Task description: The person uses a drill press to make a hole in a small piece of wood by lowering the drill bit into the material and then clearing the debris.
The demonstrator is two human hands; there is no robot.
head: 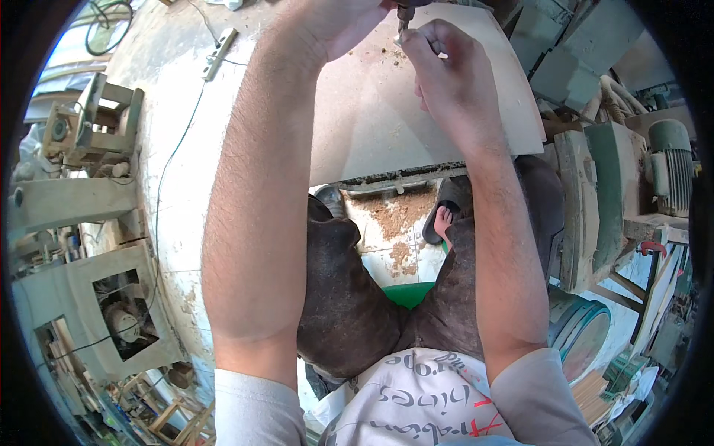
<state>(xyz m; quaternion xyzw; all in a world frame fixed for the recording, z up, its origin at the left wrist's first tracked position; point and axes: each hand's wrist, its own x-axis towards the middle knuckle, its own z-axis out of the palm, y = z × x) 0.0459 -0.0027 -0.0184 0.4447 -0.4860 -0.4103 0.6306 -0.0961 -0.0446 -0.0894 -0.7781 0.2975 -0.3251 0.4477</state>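
At the top edge, my left hand (346, 28) is partly cut off, its palm side against a dark drill-like power tool (411, 3); its fingers are outside the picture. The tool's metal chuck (405, 18) points down towards a pale board (368, 117). My right hand (454, 83) has thumb and forefinger pinched on a small, pale piece (397, 39) right at the tool's tip; what it is cannot be made out. Brown crumbs (397, 54) lie on the board beside this hand.
A power strip (218, 54) with a cable lies on the floor at left, near dusty machine frames (72, 206). At right stand an electric motor (669, 167) and a round drum (583, 334). Sawdust (399, 214) covers floor tiles between the feet, below the board's near edge.
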